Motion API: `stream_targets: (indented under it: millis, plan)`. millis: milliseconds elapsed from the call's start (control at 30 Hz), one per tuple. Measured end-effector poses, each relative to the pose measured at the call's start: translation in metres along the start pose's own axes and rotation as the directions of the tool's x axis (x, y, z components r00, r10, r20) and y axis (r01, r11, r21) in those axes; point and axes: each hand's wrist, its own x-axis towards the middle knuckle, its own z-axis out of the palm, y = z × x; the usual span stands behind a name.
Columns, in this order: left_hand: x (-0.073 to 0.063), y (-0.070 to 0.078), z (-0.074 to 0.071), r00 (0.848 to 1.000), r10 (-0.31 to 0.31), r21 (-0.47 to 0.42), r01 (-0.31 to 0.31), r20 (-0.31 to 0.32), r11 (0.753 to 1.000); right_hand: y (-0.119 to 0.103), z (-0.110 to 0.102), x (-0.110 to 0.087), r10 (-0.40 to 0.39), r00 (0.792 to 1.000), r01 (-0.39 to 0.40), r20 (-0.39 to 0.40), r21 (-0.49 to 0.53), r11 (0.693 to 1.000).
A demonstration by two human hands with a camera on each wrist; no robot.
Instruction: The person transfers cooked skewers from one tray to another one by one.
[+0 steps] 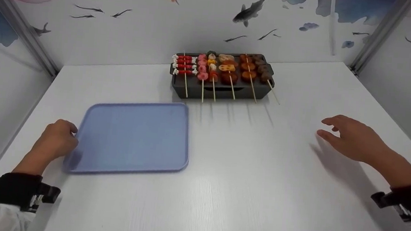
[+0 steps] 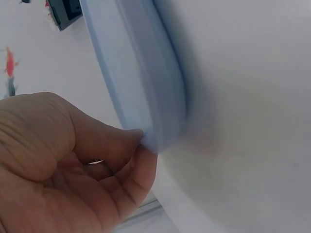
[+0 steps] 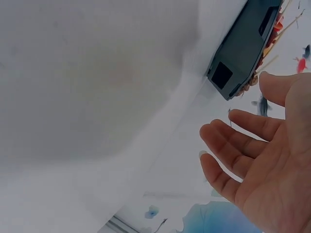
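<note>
A shallow blue tray point(image 1: 134, 139) lies on the left half of the white table. My left hand point(image 1: 57, 138) pinches its left edge between thumb and fingers; the left wrist view shows the thumb tip on the tray's rim point(image 2: 167, 92). Over the right side of the table, my right hand point(image 1: 354, 138) hovers with nothing in it, its fingers relaxed and apart. At the back stands a black grill box point(image 1: 225, 93) with several food skewers point(image 1: 212, 70) laid across its top, their sticks pointing toward me. In the right wrist view the grill box point(image 3: 243, 48) is beyond the fingers.
White panels point(image 1: 123, 46) painted with fish close off the back and sides of the table point(image 1: 229, 190). Grey metal posts point(image 1: 380, 37) stand at the back corners. Skewer sticks jut past the grill's front edge.
</note>
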Motion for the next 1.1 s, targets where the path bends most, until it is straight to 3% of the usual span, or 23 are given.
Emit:
stream_targets:
  millis: [167, 333, 433, 567, 667, 900, 1100]
  plan:
    - [-0.013, 0.021, -0.003, 1.000, 0.003, -0.001, -0.003, 0.014, 1.000, -0.013, 0.003, 0.006, -0.024, 0.999, 0.024, -0.023, -0.003, 1.000]
    - [-0.017, 0.032, -0.001, 1.000, 0.004, -0.003, -0.004, 0.022, 1.000, -0.027, 0.006, 0.010, -0.063, 0.997, 0.064, -0.038, 0.017, 0.998]
    - [-0.010, 0.029, 0.003, 0.999, 0.012, -0.003, -0.012, 0.032, 1.000, -0.035, 0.009, 0.012, -0.078, 0.996, 0.080, -0.041, 0.030, 0.996]
    - [0.006, 0.014, 0.016, 0.999, 0.033, -0.003, -0.033, -0.005, 0.999, -0.044, 0.010, 0.014, -0.071, 0.997, 0.072, -0.029, 0.040, 0.997]
    - [0.007, 0.015, 0.021, 0.999, 0.041, -0.010, -0.041, -0.032, 0.999, -0.049, 0.011, 0.015, -0.075, 0.997, 0.077, -0.029, 0.052, 0.996]
    - [-0.023, 0.059, 0.012, 0.999, 0.044, -0.052, -0.043, 0.008, 0.998, -0.058, 0.015, 0.016, -0.067, 0.997, 0.069, -0.028, 0.106, 0.992]
    - [-0.031, 0.079, 0.014, 0.999, 0.050, -0.063, -0.049, 0.019, 0.997, -0.069, 0.020, 0.017, -0.077, 0.997, 0.079, -0.021, 0.144, 0.986]
